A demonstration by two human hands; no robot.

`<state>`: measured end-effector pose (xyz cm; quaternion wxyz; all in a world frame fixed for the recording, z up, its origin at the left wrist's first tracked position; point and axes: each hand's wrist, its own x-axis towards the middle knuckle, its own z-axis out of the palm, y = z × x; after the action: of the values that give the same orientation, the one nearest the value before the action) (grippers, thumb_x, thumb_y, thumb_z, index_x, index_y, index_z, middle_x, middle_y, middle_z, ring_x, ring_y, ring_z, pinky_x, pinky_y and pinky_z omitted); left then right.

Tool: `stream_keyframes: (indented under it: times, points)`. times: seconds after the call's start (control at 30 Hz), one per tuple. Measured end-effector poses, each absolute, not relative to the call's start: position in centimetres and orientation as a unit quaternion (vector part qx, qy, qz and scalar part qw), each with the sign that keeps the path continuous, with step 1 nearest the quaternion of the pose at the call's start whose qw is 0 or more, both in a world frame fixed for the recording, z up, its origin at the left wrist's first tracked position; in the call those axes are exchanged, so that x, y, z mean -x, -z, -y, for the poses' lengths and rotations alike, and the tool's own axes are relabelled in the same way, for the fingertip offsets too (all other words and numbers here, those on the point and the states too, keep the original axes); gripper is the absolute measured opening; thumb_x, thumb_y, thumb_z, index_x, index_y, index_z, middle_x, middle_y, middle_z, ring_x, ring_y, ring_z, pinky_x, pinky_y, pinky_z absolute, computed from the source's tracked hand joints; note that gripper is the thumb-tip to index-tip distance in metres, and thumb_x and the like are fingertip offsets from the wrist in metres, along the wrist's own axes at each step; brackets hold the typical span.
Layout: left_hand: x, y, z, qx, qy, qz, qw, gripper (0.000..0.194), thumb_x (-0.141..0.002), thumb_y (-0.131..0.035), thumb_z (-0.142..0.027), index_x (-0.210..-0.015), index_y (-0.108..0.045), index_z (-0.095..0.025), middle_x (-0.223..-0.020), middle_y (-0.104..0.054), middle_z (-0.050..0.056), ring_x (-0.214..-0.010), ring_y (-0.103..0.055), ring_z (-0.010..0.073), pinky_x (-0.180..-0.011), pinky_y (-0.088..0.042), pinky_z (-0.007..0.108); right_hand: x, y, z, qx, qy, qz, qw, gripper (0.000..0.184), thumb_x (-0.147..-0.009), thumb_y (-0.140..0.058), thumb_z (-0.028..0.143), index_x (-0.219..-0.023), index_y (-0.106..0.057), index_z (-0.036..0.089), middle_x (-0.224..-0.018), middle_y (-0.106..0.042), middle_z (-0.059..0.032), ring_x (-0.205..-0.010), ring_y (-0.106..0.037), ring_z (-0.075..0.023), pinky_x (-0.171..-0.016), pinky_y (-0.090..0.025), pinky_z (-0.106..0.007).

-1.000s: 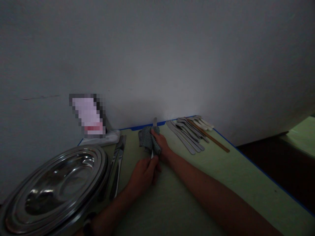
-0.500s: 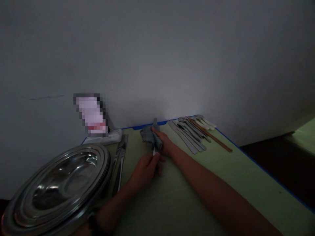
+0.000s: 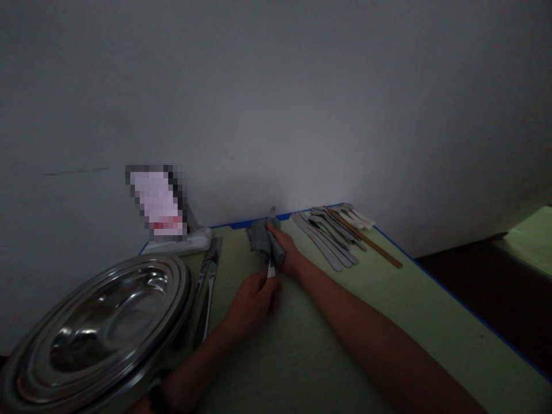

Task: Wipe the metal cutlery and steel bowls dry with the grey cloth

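Observation:
My left hand (image 3: 254, 299) is closed around the handle of a table knife (image 3: 271, 270), whose tip sticks out beyond a cloth. That grey-blue checked cloth (image 3: 259, 237) wraps the middle of the knife. Fingers of my right hand (image 3: 284, 247) press the cloth around it from the right side. Most of the blade is hidden inside the cloth. Left of my hands, a couple of other knives (image 3: 210, 273) lie side by side on the pale green table (image 3: 328, 322).
Stacked steel plates (image 3: 114, 322) stand at the left. Behind them a blurred-out phone (image 3: 157, 201) leans above a white block (image 3: 194, 241). Several knives, forks and spoons (image 3: 330, 241) lie at the right with brown chopsticks (image 3: 375, 244). A grey wall (image 3: 276, 115) borders the table's far edge.
My left hand's fingers have drawn in tighter on the handle, and a bit more of the knife shows below the cloth. The view has shifted slightly.

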<state>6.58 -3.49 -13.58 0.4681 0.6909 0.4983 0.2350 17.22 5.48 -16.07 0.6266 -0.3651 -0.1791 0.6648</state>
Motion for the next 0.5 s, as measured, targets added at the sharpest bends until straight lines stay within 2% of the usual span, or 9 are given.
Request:
stream_keyframes:
  times: [0.13, 0.23, 0.4, 0.5]
  points:
    - [-6.4, 13.4, 5.2, -0.752, -0.165, -0.476, 0.425, 0.026, -0.077, -0.038, -0.03, -0.055, -0.047, -0.018, -0.049, -0.045, -0.003, -0.045, -0.043, 0.0111, -0.045, -0.029, 0.022, -18.6, 16.0, -6.2, 0.379, -0.639, 0.139, 0.654, 0.024, -0.086, -0.047, 0.034, -0.077, -0.058, 0.015, -0.051, -0.059, 0.0022, -0.041, -0.052, -0.0096, -0.044, -0.046, -0.021]
    - [-6.1, 13.3, 5.8, -0.792, -0.129, -0.413, 0.43, 0.025, -0.076, -0.037, -0.026, -0.054, -0.046, -0.018, -0.051, -0.041, -0.003, -0.047, -0.041, 0.0101, -0.045, -0.026, 0.022, -19.6, 15.8, -6.6, 0.381, -0.627, 0.128, 0.667, 0.026, -0.089, -0.041, 0.032, -0.078, -0.057, 0.015, -0.053, -0.061, 0.0023, -0.04, -0.051, -0.0088, -0.041, -0.044, -0.019]
    - [-5.6, 13.3, 5.5, -0.836, -0.1, -0.363, 0.4, 0.028, -0.076, -0.039, -0.029, -0.05, -0.041, -0.018, -0.048, -0.03, -0.006, -0.045, -0.033, 0.008, -0.046, -0.023, 0.022, -21.1, 15.8, -7.0, 0.374, -0.594, 0.135, 0.699, 0.023, -0.089, -0.039, 0.033, -0.08, -0.055, 0.019, -0.053, -0.061, 0.0055, -0.042, -0.054, -0.0088, -0.045, -0.048, -0.02]
    - [-5.8, 13.4, 5.3, -0.79, -0.129, -0.39, 0.454, 0.02, -0.074, -0.04, -0.028, -0.063, -0.052, -0.017, -0.049, -0.036, -0.006, -0.046, -0.037, 0.0089, -0.045, -0.026, 0.02, -21.4, 16.6, -7.4, 0.363, -0.552, 0.163, 0.732, 0.022, -0.087, -0.042, 0.036, -0.078, -0.054, 0.021, -0.055, -0.062, 0.0073, -0.043, -0.054, -0.0077, -0.05, -0.05, -0.02]
